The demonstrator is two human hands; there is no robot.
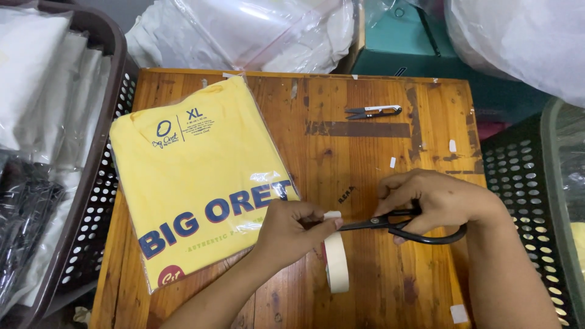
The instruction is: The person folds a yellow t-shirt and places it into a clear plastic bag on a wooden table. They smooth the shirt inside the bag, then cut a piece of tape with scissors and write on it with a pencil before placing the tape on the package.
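Both hands work at six o'clock on the counter (pixel 378 97): left hand (pixel 291 230) pinches the tape roll (pixel 336 259)'s free end, right hand (pixel 434 201) grips black scissors (pixel 407 226) against it, uncut. Bagged yellow shirt (pixel 201 183) lies at nine o'clock.

The shirt (pixel 201 183) on the left is pale yellow with dark blue lettering and a small red badge near its near corner. The tape roll (pixel 336 259) is cream. The scissors (pixel 405 226) are black. The tabletop (pixel 365 152) is orange-brown wood with dark worn patches. The far snips (pixel 373 111) are black and silver.
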